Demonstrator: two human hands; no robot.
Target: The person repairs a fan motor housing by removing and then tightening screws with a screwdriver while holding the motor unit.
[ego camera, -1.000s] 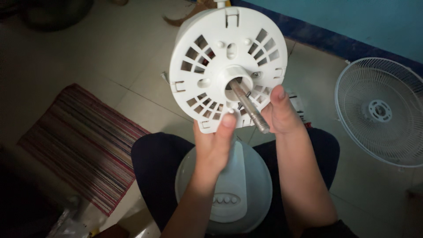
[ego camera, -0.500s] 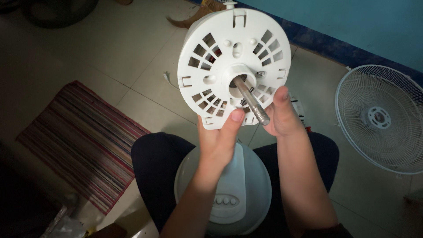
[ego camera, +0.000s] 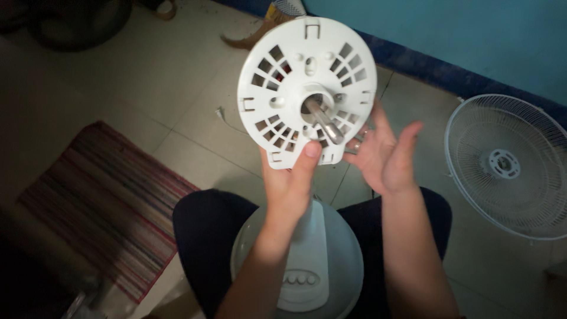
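Round white vented plastic fan motor housing (ego camera: 295, 71) faced camera; metal shaft (ego camera: 323, 121) pointed down-right toward viewer. Left hand (ego camera: 289, 180) gripped lower rim, thumb pressed on. Right hand (ego camera: 384, 153) spread beside rim.

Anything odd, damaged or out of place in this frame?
The fan is in pieces: the left hand holds the white motor housing with its bare metal shaft exposed, no blade fitted. The wire grille lies flat on the floor. No breakage visible.

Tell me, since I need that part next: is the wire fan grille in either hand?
No, the wire fan grille lies on the floor, clear of the right hand.
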